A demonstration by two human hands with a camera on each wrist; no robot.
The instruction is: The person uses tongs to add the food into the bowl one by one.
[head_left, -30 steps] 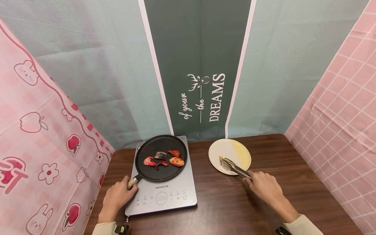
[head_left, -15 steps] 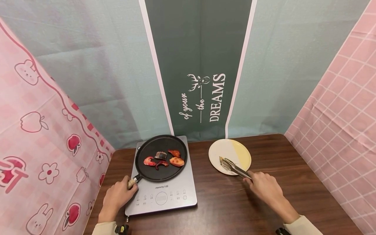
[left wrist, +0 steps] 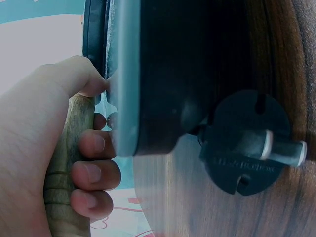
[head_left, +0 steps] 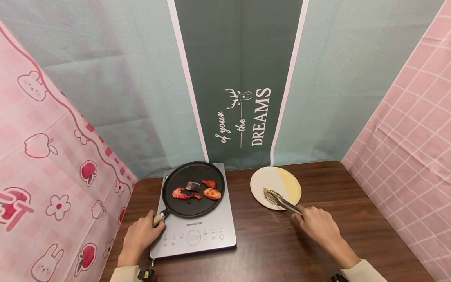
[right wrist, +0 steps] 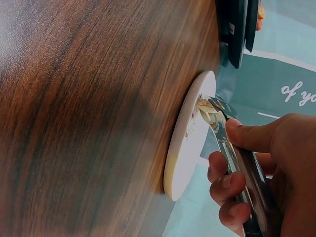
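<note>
My left hand (head_left: 142,234) grips the wooden handle (left wrist: 69,163) of a black flat pan (head_left: 193,170), which sits on a silver induction cooker (head_left: 225,227). Inside the pan lie a shrimp (head_left: 179,193), a piece of fish with dark skin (head_left: 192,186), a small tentacle (head_left: 194,197), a reddish-brown piece of food (head_left: 209,183) and a golden piece (head_left: 212,194). To the right, my right hand (head_left: 320,224) holds metal tongs (head_left: 287,205), their tips over a white and yellow plate (head_left: 264,176). A small pale-yellow item (right wrist: 207,109) is at the tongs' tips; its kind is unclear.
Both stand on a dark wooden table (head_left: 334,188), the plate to the right of the cooker. Behind the table hangs a green cloth backdrop (head_left: 239,47). Pink cloths close off the left and right sides. The cooker's control panel faces the near edge.
</note>
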